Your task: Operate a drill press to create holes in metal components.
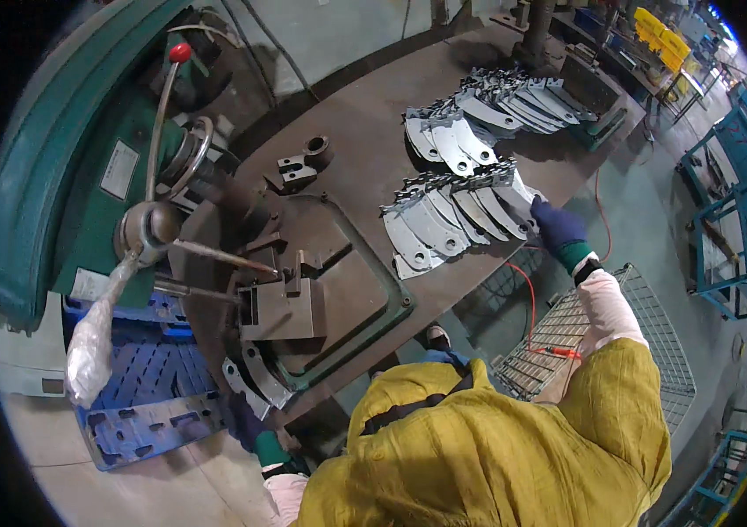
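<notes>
My right hand [559, 230], in a dark blue glove, is closed on the end of a curved metal plate [514, 189] at the right of the nearer row. Rows of similar grey curved plates [443, 215], each with a hole near one end, lie overlapped on the brown table. My left hand [246, 423], gloved too, is low beside two curved plates [255, 378] at the table's near left edge. Its fingers are mostly hidden, so I cannot tell whether it grips one. Next to these plates stands a steel fixture block [281, 312] on the drill's base.
A green drill press [66, 193] with a red-knobbed lever [180, 53] rises at the left. A blue plastic pallet [149, 395] lies below it. A metal ring [316, 149] rests on the table [356, 132]. At the right are a wire basket [663, 351] and a red cable [531, 299].
</notes>
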`<state>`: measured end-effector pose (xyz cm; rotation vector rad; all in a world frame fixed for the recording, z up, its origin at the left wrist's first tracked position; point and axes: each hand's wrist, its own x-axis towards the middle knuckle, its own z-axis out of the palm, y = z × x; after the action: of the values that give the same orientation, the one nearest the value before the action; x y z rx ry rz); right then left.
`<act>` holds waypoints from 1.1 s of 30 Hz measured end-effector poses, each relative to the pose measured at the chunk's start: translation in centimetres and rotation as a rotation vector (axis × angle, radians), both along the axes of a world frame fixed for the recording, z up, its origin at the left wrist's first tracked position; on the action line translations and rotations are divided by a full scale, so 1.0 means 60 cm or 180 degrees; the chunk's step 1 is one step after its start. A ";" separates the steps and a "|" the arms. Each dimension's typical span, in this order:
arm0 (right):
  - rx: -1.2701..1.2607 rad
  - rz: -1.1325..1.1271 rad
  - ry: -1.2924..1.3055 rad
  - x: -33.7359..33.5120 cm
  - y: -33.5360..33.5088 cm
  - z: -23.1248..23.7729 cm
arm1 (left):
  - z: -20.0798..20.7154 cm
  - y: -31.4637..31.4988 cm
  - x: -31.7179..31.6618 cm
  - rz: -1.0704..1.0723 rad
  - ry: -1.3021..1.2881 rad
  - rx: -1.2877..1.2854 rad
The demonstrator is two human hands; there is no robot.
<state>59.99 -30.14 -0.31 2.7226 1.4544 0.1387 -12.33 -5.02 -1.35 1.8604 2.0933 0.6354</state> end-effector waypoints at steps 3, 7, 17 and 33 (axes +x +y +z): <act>0.0505 -0.0450 0.0290 0.004 0.022 0.053 | -0.005 -0.015 0.042 -0.0947 0.0303 0.0346; 0.1420 -0.0549 0.0659 -0.045 0.088 0.129 | 0.030 0.000 0.138 -0.1529 -0.1679 0.0197; 0.0737 0.0757 0.4971 -0.387 0.254 0.242 | 0.146 -0.034 0.330 -0.2747 -0.1915 -0.0548; -0.0001 0.2390 0.9719 -0.637 0.452 0.536 | -0.008 0.034 0.172 -0.0653 -0.2792 -0.0195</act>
<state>21.78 -3.02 31.82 0.1717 -0.5760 2.0835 -2.03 -2.97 -1.84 1.3548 1.3143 1.0659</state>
